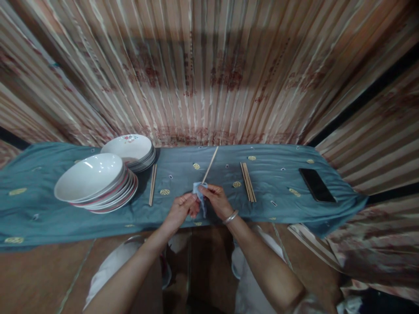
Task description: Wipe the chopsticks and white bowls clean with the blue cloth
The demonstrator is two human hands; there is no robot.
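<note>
White dishes (pixel 89 178) apparently nest in 2 stacks left of the cloth (pixel 197 188).

Both forearms (pixel 140 257) converge above the near edge of the table (pixel 278 187), positioning the left hand (pixel 182 208) just beside the right hand (pixel 216 198), each with fingers curled and thumb (pixel 191 200) bent inward.

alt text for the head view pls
A person's left hand and right hand hold a light blue cloth at one end of a chopstick, over a blue-green tablecloth. White dishes and chopsticks sit to the left; more chopsticks and a black phone lie to the right.
</note>
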